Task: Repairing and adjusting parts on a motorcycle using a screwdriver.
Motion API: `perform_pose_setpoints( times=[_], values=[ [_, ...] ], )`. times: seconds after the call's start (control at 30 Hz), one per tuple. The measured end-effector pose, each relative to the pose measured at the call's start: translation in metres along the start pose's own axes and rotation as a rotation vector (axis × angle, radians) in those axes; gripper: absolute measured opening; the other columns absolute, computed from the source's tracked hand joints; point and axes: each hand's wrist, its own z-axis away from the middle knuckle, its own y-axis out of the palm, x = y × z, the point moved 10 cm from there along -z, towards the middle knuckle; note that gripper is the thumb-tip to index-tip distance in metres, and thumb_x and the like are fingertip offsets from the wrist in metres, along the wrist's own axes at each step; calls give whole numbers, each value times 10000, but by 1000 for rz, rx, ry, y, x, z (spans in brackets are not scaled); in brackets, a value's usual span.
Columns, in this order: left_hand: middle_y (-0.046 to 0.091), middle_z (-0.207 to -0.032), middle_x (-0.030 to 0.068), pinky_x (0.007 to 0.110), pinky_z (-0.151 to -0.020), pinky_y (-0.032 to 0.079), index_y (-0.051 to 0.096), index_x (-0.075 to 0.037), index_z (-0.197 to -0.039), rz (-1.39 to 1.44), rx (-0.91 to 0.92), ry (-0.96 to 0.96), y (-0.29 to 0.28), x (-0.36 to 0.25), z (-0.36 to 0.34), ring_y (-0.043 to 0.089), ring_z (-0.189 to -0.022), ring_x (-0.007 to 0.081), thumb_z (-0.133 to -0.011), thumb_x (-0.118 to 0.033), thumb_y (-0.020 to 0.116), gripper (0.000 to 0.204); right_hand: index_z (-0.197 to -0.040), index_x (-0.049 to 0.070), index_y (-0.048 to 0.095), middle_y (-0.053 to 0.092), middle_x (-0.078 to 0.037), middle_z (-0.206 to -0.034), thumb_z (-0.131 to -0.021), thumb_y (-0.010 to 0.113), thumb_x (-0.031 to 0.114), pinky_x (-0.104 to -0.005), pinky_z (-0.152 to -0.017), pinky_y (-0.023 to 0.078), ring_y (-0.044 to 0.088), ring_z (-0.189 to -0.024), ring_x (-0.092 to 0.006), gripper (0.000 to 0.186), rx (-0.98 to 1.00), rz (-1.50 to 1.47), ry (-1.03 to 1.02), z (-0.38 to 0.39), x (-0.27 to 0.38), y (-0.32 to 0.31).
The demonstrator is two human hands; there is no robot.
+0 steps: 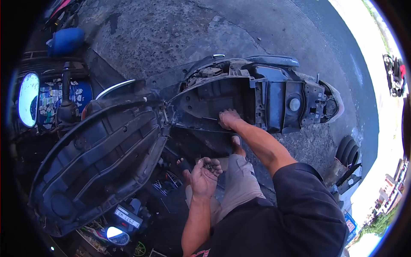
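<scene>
A scooter stands with its seat (94,162) flipped up toward me, baring the black under-seat storage tub (214,98). My right hand (228,118) reaches forward and rests on the tub's near rim, fingers bent down on the plastic. What its fingertips press or hold is hidden. My left hand (204,175) is held palm up near my knee, fingers curled around several small dark metal parts (208,164), probably screws or bolts. The fuel filler cap (294,104) shows behind the tub, toward the scooter's tail.
A blue drum (64,40) and a round mirror (28,99) are at the left. Small tools (165,184) lie on the ground below the seat. A tyre (349,150) stands at the right, and another motorbike (394,73) is parked far right on the road.
</scene>
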Motion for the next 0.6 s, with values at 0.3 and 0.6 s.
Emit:
perform_pose_setpoints(
  times=[0.3,0.6],
  values=[
    [709,-1093,173,404,-877,582,647,-21,-1126,-109,56,-219,54,-3,-61,699,-938,268,-1079,-259,449,313,-1054,-19,627,693,-200,-885,-941,658,323,-421,-828,524,687,-866,-312,361,-663,-1158,164,213,-49,-55],
    [659,-1235,218,465,-1044,526,619,35,-1165,-253,272,-592,114,30,-67,637,-1191,327,-1097,-287,385,404,-998,-4,647,652,-68,-784,-847,778,183,-323,-693,512,606,-723,-143,274,-1058,-1263,378,329,22,-44]
  ],
)
